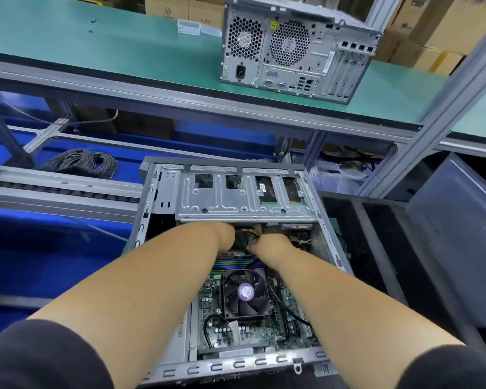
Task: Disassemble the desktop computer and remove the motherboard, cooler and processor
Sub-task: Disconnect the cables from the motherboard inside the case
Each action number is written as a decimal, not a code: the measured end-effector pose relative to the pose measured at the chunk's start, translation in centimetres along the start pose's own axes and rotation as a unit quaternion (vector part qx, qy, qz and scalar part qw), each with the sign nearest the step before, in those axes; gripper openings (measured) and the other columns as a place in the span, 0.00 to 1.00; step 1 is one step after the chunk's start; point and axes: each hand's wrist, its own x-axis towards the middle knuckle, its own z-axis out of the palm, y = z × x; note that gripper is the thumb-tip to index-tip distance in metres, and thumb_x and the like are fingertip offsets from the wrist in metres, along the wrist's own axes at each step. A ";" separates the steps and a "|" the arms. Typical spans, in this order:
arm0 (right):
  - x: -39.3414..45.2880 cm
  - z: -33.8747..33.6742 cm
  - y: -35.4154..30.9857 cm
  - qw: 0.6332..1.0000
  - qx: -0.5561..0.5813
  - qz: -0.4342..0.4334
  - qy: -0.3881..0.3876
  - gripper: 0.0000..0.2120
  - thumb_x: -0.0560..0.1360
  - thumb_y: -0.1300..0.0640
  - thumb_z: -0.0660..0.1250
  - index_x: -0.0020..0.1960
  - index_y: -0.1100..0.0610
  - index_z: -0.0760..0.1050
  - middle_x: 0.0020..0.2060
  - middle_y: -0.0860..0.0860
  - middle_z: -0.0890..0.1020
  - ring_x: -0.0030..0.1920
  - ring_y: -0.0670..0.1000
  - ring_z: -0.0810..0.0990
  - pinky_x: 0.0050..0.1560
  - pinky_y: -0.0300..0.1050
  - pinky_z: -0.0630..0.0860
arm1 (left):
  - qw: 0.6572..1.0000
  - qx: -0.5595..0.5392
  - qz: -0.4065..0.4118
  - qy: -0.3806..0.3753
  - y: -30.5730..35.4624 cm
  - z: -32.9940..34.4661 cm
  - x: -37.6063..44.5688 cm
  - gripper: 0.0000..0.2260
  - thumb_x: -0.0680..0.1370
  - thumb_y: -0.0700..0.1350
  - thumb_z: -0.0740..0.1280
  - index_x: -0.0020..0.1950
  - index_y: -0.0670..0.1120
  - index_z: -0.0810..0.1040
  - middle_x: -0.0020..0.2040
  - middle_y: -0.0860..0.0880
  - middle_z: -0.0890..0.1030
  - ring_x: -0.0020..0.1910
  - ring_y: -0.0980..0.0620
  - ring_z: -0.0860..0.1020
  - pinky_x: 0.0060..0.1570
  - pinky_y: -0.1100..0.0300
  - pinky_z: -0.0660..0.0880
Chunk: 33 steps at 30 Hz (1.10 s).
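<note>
Head view only: open desktop case (163,192) lies on its side at centre frame, drive cage (244,192) across its upper part, motherboard (216,329) still seated in the lower half, cooler (246,293) with its fan on top of it. Processor not visible, presumably under the cooler.

Both hands are reaching in just below the drive cage. Left hand (222,234) has its fingers tucked down out of sight, so can't tell if it grips anything. Right hand (270,242) looks curled around the yellow/black cable bundle (250,233) or its plug, but the grip itself is mostly hidden, so can't confirm.

My read: power connector unplug, early in the job; board, cooler and CPU all still in.

To do it well: press the latch first, pull straight out by the plug body, not the wires. Brace the board with the other hand so it doesn't flex. Watch the cage's sheet-metal edge.

Second tower (295,49) stands on the green shelf (96,43) at upper frame, untouched.
</note>
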 end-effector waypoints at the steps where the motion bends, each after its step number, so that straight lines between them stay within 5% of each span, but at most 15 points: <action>1: 0.7 0.0 -0.1 1.000 0.021 0.010 -0.004 0.23 0.81 0.47 0.59 0.72 0.57 0.66 0.61 0.60 0.78 0.61 0.59 0.76 0.51 0.45 0.70 | 1.000 -0.007 -0.001 0.002 0.0 0.0 0.1 0.10 0.82 0.40 0.57 0.41 0.44 0.69 0.38 0.48 0.67 0.44 0.47 0.67 0.46 0.57 0.66; 5: 2.5 0.4 -0.2 0.994 0.095 0.029 -0.046 0.26 0.79 0.43 0.59 0.75 0.50 0.64 0.71 0.55 0.71 0.70 0.57 0.69 0.70 0.49 0.66 | 1.000 -0.023 0.014 0.001 0.0 0.0 0.4 0.08 0.82 0.43 0.58 0.52 0.44 0.75 0.46 0.46 0.72 0.46 0.48 0.69 0.50 0.56 0.69; 10: 2.8 1.1 0.3 0.997 0.076 -0.016 -0.013 0.26 0.79 0.45 0.60 0.75 0.49 0.61 0.63 0.58 0.77 0.62 0.58 0.76 0.52 0.45 0.68 | 1.000 -0.010 0.017 -0.017 0.0 -0.2 0.3 0.07 0.81 0.40 0.57 0.48 0.43 0.74 0.45 0.46 0.72 0.45 0.48 0.70 0.49 0.56 0.69; 13: 2.6 1.0 0.4 0.998 0.063 -0.025 -0.018 0.31 0.79 0.45 0.59 0.78 0.48 0.52 0.66 0.58 0.75 0.63 0.59 0.75 0.51 0.45 0.68 | 0.999 0.019 0.019 -0.033 0.1 -0.4 0.1 0.13 0.81 0.39 0.57 0.36 0.44 0.68 0.37 0.48 0.69 0.44 0.48 0.69 0.47 0.56 0.67; 15: 2.3 0.9 0.4 0.998 0.048 -0.030 -0.021 0.34 0.78 0.43 0.59 0.79 0.48 0.47 0.67 0.58 0.73 0.64 0.59 0.74 0.54 0.45 0.69 | 0.999 0.018 0.017 -0.024 0.0 -0.3 0.1 0.12 0.81 0.39 0.58 0.37 0.43 0.69 0.37 0.48 0.69 0.45 0.47 0.70 0.47 0.56 0.68; 18: 2.2 1.1 0.3 0.999 0.030 -0.036 0.018 0.31 0.80 0.46 0.57 0.79 0.49 0.50 0.64 0.59 0.76 0.62 0.60 0.76 0.53 0.46 0.70 | 1.000 0.012 0.018 -0.010 -0.1 -0.1 0.1 0.08 0.82 0.41 0.58 0.43 0.43 0.71 0.40 0.47 0.71 0.45 0.47 0.70 0.50 0.55 0.69; 25: 1.2 1.8 0.2 0.995 0.052 -0.056 0.071 0.26 0.80 0.52 0.58 0.76 0.50 0.57 0.55 0.60 0.80 0.51 0.60 0.80 0.43 0.42 0.68 | 1.000 0.019 0.001 -0.020 0.4 -0.5 -0.5 0.14 0.80 0.37 0.58 0.34 0.45 0.66 0.34 0.48 0.67 0.31 0.53 0.65 0.44 0.57 0.67; 33: 0.8 1.7 -0.2 0.990 0.102 -0.053 0.085 0.25 0.80 0.54 0.59 0.76 0.48 0.61 0.43 0.56 0.77 0.40 0.56 0.74 0.40 0.42 0.69 | 0.999 0.033 0.013 -0.021 0.6 -0.7 -1.0 0.15 0.80 0.36 0.59 0.33 0.45 0.66 0.34 0.48 0.67 0.32 0.52 0.65 0.44 0.57 0.67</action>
